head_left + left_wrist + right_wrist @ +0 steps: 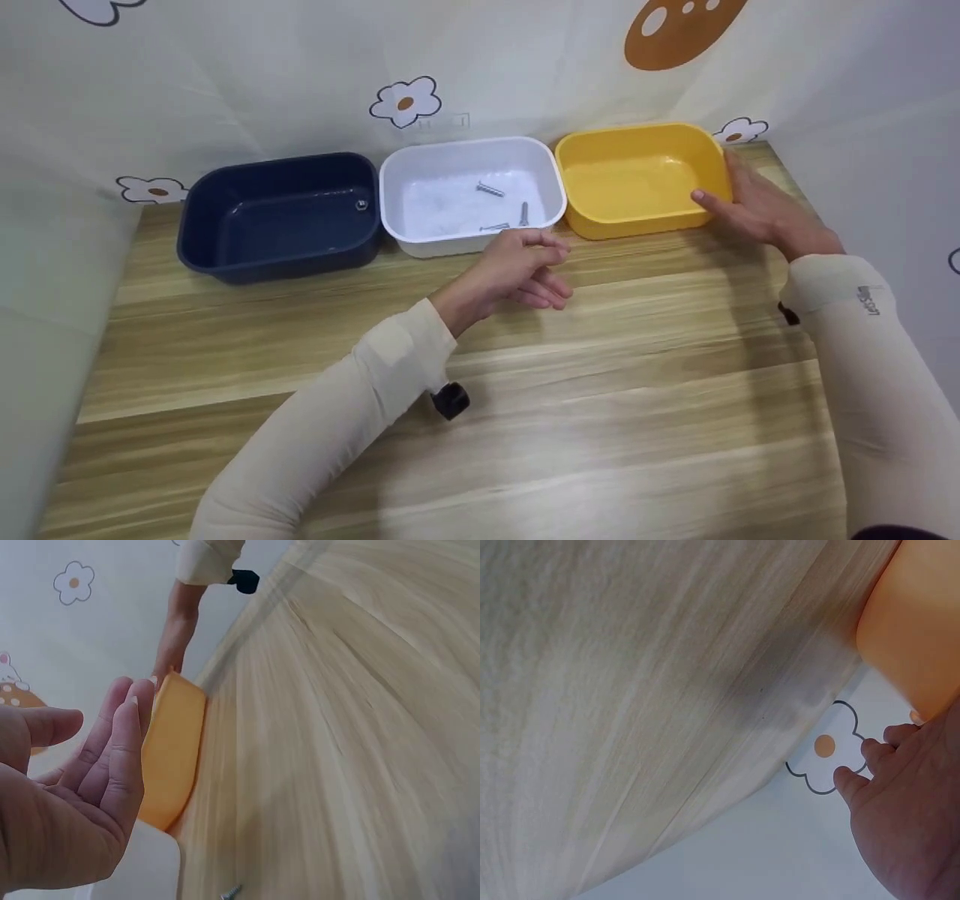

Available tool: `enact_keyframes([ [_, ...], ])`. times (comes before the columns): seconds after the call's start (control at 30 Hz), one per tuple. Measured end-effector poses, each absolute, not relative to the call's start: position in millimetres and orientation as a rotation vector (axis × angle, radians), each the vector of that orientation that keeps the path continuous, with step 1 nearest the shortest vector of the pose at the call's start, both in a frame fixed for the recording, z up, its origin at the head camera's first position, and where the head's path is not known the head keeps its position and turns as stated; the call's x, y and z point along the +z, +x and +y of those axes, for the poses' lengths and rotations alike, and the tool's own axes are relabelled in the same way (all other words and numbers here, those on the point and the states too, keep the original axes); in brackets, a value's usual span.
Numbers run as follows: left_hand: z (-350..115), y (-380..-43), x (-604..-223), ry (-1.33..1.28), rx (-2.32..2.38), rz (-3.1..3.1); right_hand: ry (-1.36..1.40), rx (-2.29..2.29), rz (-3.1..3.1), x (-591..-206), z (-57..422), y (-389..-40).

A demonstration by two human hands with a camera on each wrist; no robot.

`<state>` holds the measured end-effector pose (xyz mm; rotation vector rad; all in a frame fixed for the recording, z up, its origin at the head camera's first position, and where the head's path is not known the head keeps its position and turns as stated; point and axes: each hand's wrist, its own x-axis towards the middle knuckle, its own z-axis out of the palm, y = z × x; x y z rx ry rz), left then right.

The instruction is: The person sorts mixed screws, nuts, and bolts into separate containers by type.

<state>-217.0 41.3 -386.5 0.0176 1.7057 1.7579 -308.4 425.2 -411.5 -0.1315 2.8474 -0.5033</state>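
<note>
My right hand grips the right end of a yellow plastic bin, thumb over the rim and fingers along the outer wall. The right wrist view shows those fingers beside the bin's outside. My left hand hovers by the front rim of a white bin, its fingers loosely bent and nothing between them. A few silver screws lie in the white bin. In the left wrist view, a screw lies on the table near that bin; the left hand hides it from the head view.
A dark blue bin stands left of the white one, with a small metal nut inside at its right end. All three bins line up along a patterned wall sheet on the wood-grain table. Another pale sheet bounds the right side.
</note>
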Motion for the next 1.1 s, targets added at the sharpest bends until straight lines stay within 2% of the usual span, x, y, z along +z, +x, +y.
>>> enact_keyframes([
  [0.63, -7.2, -221.7, -426.0, -0.132, 1.601, 1.774, -0.123, -0.477, 2.864, -412.8, 424.1, -308.2],
  [1.1, -11.1, -224.1, -440.2, -0.192, 1.478, 1.846, -0.135, -0.478, 2.86, -411.0, 424.4, -306.8],
])
